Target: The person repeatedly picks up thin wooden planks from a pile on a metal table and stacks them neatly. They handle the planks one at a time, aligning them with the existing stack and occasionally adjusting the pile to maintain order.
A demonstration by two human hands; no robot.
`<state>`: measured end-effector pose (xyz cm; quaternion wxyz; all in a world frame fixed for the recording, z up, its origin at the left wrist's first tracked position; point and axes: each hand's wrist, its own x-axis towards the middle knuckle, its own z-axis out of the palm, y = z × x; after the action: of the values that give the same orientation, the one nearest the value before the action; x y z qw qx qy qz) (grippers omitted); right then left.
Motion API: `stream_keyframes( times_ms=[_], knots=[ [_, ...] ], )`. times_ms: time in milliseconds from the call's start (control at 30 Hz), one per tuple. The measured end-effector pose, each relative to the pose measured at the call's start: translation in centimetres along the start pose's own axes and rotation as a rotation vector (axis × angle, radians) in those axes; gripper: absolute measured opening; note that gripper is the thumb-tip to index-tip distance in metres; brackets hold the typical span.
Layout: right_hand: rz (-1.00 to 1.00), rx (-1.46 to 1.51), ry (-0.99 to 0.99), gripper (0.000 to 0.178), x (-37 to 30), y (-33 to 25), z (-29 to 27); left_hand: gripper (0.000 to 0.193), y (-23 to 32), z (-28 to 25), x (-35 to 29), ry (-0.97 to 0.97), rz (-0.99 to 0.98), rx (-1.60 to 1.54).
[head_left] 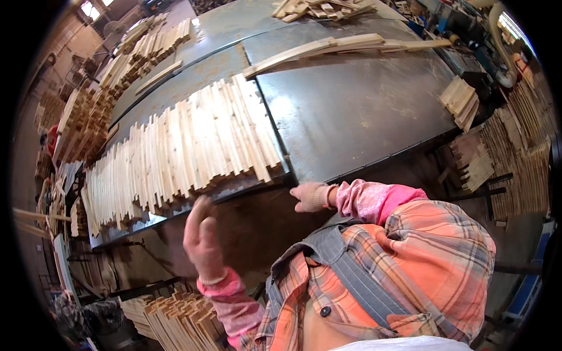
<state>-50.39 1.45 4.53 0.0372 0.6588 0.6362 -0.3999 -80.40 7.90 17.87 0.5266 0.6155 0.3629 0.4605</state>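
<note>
A long row of pale wooden strips [187,140] lies side by side on the metal table [363,117], their near ends uneven along the front edge. My left hand [205,237], in a light knit glove, is raised just short of those ends. Its fingers point up, slightly blurred, and nothing shows in them. My right hand [311,197], gloved too, is by the table's front edge, right of the row's end. Its fingers point left with the thumb a little apart, and no strip is in it.
Longer boards [316,50] lie across the table behind the row. A short stack of strips [459,102] sits at the right corner, loose pieces [322,9] at the far side. Stacked wood [88,123] stands left; another bundle [175,316] is below my left hand.
</note>
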Motion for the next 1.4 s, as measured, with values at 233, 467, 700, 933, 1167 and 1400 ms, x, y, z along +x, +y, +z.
stream_keyframes(
  times_ms=[233,467,700,933,1167,1400],
  knots=[
    [-0.077,0.131,0.403,0.058,5.3,16.9,-10.8,0.093,11.3,30.1,12.2,-0.994,0.530,-0.294],
    [-0.006,0.034,0.546,0.051,9.3,27.5,-30.1,0.071,10.6,46.6,22.2,-0.996,0.569,-0.479],
    [0.159,-0.150,0.429,0.049,21.8,32.4,-41.7,0.065,4.3,48.2,28.8,-0.788,-0.005,-0.098],
    [0.221,-0.306,0.401,0.032,27.4,40.4,-48.9,0.037,-6.1,51.9,29.3,-0.284,-0.432,0.196],
    [0.068,-0.409,0.474,0.030,20.4,49.2,-51.5,0.035,-14.2,53.7,32.6,-0.121,-0.620,-0.031],
    [0.265,-0.617,0.431,0.065,14.5,56.8,-53.5,0.036,-16.8,55.5,32.4,-0.240,-0.735,0.009]
  ],
)
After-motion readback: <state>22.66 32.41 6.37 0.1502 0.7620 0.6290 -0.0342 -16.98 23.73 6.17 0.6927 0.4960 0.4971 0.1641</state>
